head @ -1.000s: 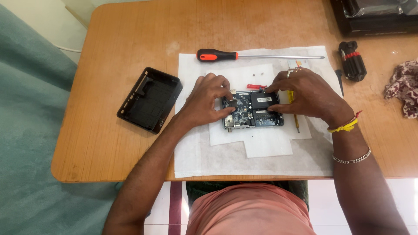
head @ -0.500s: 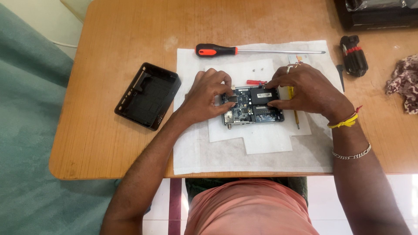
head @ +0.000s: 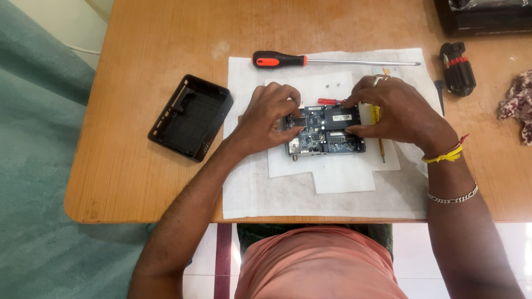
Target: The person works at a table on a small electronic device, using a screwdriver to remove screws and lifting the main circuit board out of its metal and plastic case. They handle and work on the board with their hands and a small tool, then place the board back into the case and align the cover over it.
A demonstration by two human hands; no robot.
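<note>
Both hands grip the board (head: 324, 131): left hand (head: 267, 113) pinching its left edge, right hand (head: 396, 111) its right; screwdriver (head: 332, 60) lies behind on cloth (head: 310, 194)

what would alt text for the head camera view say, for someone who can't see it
Seen from above, a person's left hand and right hand grip the two ends of a blue circuit board lying on white paper on a wooden table. A black plastic casing lies left; a long screwdriver lies beyond.
</note>
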